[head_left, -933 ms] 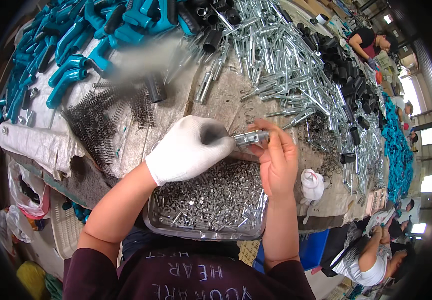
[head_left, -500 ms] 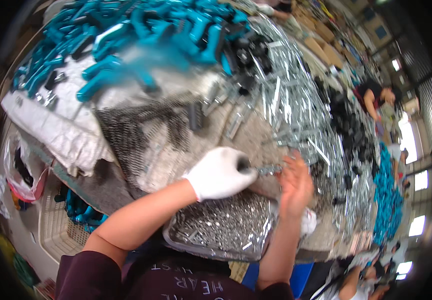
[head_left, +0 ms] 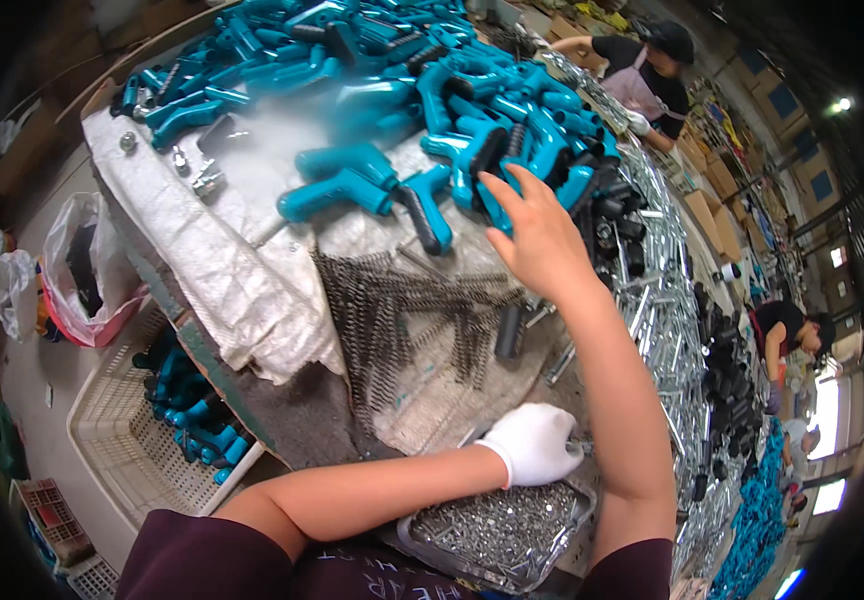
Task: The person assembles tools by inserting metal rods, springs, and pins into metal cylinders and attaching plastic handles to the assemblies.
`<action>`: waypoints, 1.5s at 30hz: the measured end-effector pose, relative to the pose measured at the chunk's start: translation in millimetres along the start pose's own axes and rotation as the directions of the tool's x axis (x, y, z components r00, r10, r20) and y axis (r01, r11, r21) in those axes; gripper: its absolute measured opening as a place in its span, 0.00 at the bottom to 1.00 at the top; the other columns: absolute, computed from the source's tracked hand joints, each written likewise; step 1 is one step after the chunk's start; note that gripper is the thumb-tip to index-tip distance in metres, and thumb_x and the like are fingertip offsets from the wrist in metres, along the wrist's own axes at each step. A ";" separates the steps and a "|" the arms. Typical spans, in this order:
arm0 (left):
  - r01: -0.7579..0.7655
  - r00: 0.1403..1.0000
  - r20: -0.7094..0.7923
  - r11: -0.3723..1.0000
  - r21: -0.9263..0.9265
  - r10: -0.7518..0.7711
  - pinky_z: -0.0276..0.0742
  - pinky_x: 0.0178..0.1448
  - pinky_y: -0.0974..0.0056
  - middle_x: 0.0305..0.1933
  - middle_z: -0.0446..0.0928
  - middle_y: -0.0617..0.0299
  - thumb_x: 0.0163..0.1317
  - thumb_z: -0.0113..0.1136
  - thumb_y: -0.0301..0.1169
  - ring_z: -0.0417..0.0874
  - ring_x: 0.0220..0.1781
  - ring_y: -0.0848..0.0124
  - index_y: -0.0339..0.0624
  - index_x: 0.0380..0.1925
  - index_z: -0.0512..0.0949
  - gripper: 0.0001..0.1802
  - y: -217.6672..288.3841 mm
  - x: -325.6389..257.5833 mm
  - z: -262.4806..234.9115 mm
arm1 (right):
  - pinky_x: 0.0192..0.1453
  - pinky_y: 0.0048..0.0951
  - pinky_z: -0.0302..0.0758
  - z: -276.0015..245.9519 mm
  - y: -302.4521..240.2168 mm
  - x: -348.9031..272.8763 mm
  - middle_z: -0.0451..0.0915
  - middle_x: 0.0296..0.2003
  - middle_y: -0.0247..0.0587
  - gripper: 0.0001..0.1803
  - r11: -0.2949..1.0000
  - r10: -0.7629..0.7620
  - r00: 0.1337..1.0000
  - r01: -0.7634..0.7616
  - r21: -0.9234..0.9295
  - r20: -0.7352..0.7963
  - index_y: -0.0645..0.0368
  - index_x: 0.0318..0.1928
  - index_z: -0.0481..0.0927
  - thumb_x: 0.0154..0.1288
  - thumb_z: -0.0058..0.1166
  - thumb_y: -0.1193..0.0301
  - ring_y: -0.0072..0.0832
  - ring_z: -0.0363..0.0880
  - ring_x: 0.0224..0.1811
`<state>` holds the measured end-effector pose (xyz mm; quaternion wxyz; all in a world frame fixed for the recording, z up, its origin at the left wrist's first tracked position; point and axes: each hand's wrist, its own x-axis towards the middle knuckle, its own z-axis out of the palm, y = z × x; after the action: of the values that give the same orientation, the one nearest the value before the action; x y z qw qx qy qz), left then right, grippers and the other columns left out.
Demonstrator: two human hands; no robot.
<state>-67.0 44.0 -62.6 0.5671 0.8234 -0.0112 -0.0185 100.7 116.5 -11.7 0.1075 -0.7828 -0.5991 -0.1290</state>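
Daylight is bright and even, with blown-out windows glaring at the far right. A pale smear blurs the teal handles at the far left. Edges bend strongly into a black rim.

Teal handles, white glove, dark springs.

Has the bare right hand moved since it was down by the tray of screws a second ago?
Yes. The right hand has left the tray of screws and reached up the table to the teal handles; the gloved left hand stays by the tray.
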 end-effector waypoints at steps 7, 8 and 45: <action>-0.206 0.978 -0.047 0.978 -0.036 0.204 0.77 0.57 0.51 0.48 0.82 0.41 0.60 0.59 0.41 0.82 0.50 0.45 0.40 0.44 0.83 0.19 -24.4 0.5 13.2 | 0.72 0.55 0.61 81.6 -23.0 120.0 0.68 0.67 0.48 0.28 0.979 -0.035 0.992 0.058 -0.193 0.123 0.47 0.66 0.70 0.66 0.57 0.65 0.45 0.63 0.72; -0.400 0.904 -0.150 0.916 0.027 0.399 0.76 0.61 0.52 0.53 0.80 0.42 0.62 0.58 0.41 0.81 0.53 0.46 0.39 0.47 0.82 0.20 -40.5 4.0 27.2 | 0.71 0.61 0.61 88.3 -27.2 132.7 0.70 0.66 0.48 0.26 0.984 -0.018 0.990 0.043 -0.175 0.142 0.47 0.65 0.71 0.68 0.54 0.62 0.46 0.66 0.70; 0.009 0.972 0.234 0.998 0.064 -0.024 0.75 0.43 0.55 0.27 0.77 0.44 0.63 0.57 0.47 0.80 0.31 0.55 0.32 0.32 0.80 0.23 19.5 -7.2 -11.7 | 0.43 0.26 0.70 -118.0 -114.3 -338.0 0.77 0.38 0.37 0.15 0.030 0.945 0.312 -0.371 0.928 0.095 0.67 0.56 0.72 0.75 0.48 0.69 0.20 0.72 0.35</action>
<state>-73.7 48.2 -40.1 0.5358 0.8327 -0.0718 -0.1198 -102.4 -199.7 -10.7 0.6901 -0.7228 -0.0257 0.0238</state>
